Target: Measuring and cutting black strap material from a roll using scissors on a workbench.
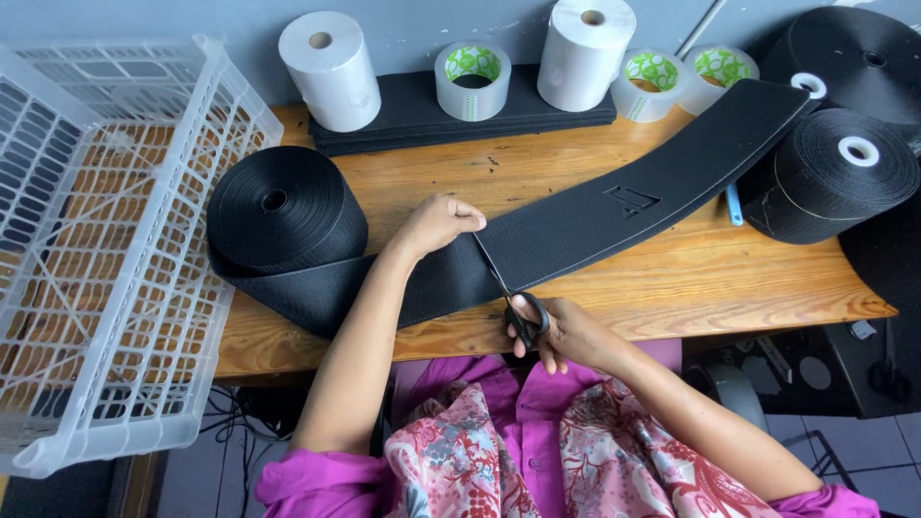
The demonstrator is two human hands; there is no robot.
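Observation:
A wide black fabric strip (422, 283) unrolls from a black roll (283, 206) across the wooden table (672, 283). A long black foam template (652, 187) lies on top of the strip, slanting up to the right. My left hand (436, 223) presses down on the strip at the template's near end. My right hand (561, 331) grips black-handled scissors (518, 307) at the table's front edge. Their blades run into the strip along the template's end.
A white plastic crate (106, 249) stands at the left. At the back are two white paper rolls (331, 69), several clear tape rolls (472, 79) and a stack of black foam sheets (422, 110). Two large black rolls (835, 173) sit at the right.

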